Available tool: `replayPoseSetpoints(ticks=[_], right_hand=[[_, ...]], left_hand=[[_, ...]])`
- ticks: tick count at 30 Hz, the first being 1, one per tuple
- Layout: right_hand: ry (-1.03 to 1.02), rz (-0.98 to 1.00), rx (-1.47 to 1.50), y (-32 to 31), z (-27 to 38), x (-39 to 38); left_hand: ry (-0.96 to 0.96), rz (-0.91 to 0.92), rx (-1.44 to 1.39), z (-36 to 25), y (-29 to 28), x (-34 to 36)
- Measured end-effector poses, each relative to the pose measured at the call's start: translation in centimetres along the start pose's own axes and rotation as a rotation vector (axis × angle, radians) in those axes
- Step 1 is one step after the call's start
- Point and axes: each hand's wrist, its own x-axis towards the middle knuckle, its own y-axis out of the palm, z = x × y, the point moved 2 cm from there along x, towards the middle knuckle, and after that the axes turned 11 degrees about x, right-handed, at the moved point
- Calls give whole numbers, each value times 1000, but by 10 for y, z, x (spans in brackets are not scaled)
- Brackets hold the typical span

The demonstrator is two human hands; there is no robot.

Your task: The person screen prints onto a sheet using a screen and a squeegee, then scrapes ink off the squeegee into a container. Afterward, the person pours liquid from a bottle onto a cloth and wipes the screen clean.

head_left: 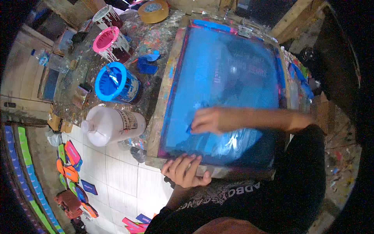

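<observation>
A wooden-framed printing screen [230, 93] lies before me, its mesh filmed with blue ink and faint lettering showing through. My right hand [208, 121], somewhat blurred, reaches across from the right with its fingers pinched together low on the mesh. From under the fingertips pokes a small blue scrap [189, 129], too covered to tell if it is cloth. My left hand [185, 170] grips the near left corner of the wooden frame [154, 150], fingers over the top and thumb along the near side.
Left of the screen stand a white plastic jug [113, 125], a blue ink tub [113, 82], a pink-rimmed tub [111, 43] and a white-rimmed tub [107, 17]. A tape roll [153, 11] lies farther back. Colourful printed pieces [72, 156] lie on the tiled floor.
</observation>
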Motion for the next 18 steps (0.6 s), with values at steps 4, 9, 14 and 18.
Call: replayPoseSetpoints(ticks=[4, 9, 14, 18], right_hand=[[169, -99, -200, -18, -58, -3], [-16, -41, 66, 25, 13, 29], [43, -94, 28, 27, 14, 33], [-73, -4, 86, 30, 26, 44]], left_hand=[[-15, -44, -21, -1, 0, -5], [-61, -197, -18, 5, 10, -1], [-33, -131, -24, 1, 5, 1], [19, -142, -39, 6, 7, 1]])
